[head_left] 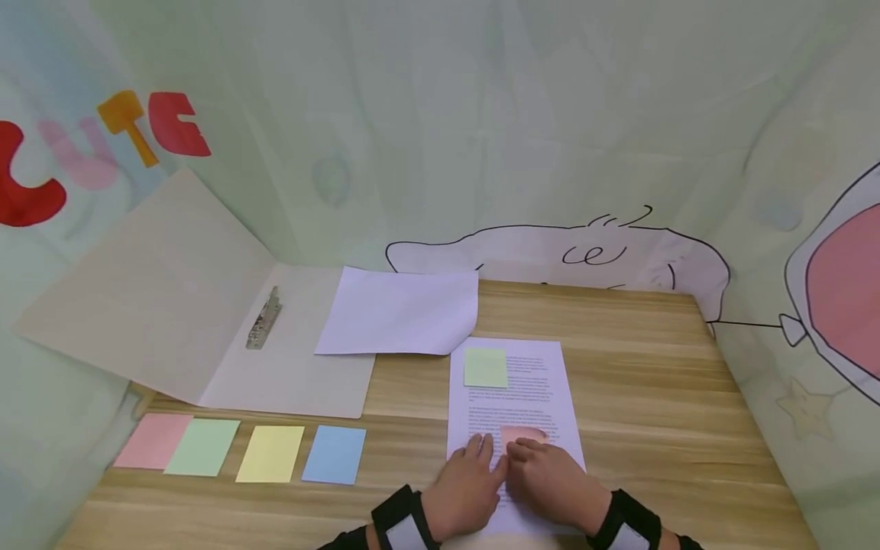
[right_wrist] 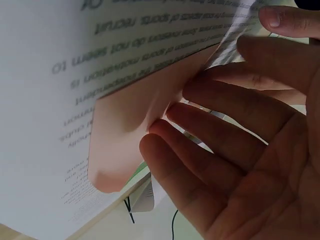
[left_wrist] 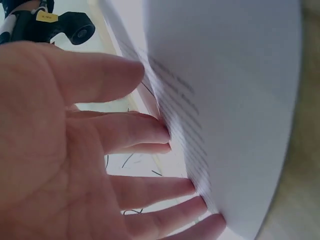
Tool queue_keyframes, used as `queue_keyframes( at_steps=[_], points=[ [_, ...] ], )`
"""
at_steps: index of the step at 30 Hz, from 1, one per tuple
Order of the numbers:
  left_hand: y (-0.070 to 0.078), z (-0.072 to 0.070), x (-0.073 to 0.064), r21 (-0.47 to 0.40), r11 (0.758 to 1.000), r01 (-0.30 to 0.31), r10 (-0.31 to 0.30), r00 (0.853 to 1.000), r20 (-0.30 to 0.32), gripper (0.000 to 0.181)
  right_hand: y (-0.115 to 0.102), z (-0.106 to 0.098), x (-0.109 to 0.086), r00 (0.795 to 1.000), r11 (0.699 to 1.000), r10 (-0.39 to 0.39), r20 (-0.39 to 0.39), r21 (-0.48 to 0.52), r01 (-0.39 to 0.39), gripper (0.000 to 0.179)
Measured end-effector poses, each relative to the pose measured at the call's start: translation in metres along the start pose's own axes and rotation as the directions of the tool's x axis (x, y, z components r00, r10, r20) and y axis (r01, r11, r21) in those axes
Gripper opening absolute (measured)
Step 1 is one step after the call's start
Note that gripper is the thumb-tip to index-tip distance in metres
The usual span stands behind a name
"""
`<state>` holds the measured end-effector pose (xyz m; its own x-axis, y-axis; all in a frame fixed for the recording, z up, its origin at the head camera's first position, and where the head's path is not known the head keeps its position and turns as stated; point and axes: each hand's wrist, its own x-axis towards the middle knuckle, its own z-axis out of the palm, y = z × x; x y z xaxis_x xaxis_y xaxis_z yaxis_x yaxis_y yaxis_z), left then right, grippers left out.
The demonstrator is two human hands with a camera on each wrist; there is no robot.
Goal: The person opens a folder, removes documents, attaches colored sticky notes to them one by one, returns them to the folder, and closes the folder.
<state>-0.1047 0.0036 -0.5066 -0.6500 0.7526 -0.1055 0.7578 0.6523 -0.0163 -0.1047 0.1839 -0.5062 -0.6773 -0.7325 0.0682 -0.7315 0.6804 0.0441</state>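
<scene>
A printed sheet of paper (head_left: pixel 539 389) lies on the table, with a pale green sticky note (head_left: pixel 486 369) near its top. Lower on the page is a pink sticky note (head_left: pixel 517 433), partly covered by my right hand (head_left: pixel 553 481). In the right wrist view, those fingertips press on the pink note (right_wrist: pixel 117 135), whose far corner curls up off the page. My left hand (head_left: pixel 467 485) rests on the sheet just left of the note. Its fingers are extended, with the fingertips (left_wrist: pixel 185 186) touching the paper in the left wrist view.
An open folder (head_left: pixel 302 382) with a metal clip (head_left: pixel 264 319) stands at the left. Blank white paper (head_left: pixel 406 313) overlaps it. Along the front left lie pink (head_left: pixel 153 441), green (head_left: pixel 202 447), yellow (head_left: pixel 270 454) and blue (head_left: pixel 334 455) sticky notes. Printed cloth (head_left: pixel 516 137) surrounds the table.
</scene>
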Motion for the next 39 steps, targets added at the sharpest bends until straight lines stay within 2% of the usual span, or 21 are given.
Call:
queue_keyframes(
  at_steps=[3,7,11,18,23,30,39],
  points=[
    [-0.001,0.0,0.0,-0.029,1.0,-0.011,0.013,0.999,0.047,0.046,0.0,-0.001,0.0,0.998,1.0,-0.003,0.063,0.004,0.003,0.021],
    [-0.003,0.0,0.0,-0.091,0.996,-0.027,0.036,0.995,0.096,0.043,-0.002,-0.004,0.001,0.992,0.998,0.033,0.121,0.056,-0.04,0.026],
    [-0.003,-0.001,-0.001,-0.088,0.996,-0.032,0.039,0.995,0.089,0.041,-0.003,-0.004,0.003,0.987,0.996,0.049,0.153,0.069,-0.06,0.028],
    [-0.003,-0.005,0.0,-0.071,0.997,-0.026,0.033,0.996,0.087,0.037,-0.003,-0.001,0.011,0.991,0.999,0.026,0.134,-0.024,-0.023,0.036],
    [-0.002,-0.002,0.0,-0.052,0.998,-0.023,0.027,0.997,0.072,0.035,-0.001,0.003,0.016,0.992,0.998,0.051,0.117,-0.053,-0.045,0.037],
    [-0.001,0.001,0.0,-0.018,0.999,-0.034,0.035,0.999,0.032,0.036,0.003,0.005,0.015,0.988,0.995,0.092,0.122,-0.037,-0.088,0.036],
    [-0.001,-0.002,-0.001,-0.052,0.998,-0.036,0.04,0.996,0.075,0.041,0.008,0.004,0.008,0.989,0.996,0.093,0.115,-0.028,-0.09,0.035]
  ],
)
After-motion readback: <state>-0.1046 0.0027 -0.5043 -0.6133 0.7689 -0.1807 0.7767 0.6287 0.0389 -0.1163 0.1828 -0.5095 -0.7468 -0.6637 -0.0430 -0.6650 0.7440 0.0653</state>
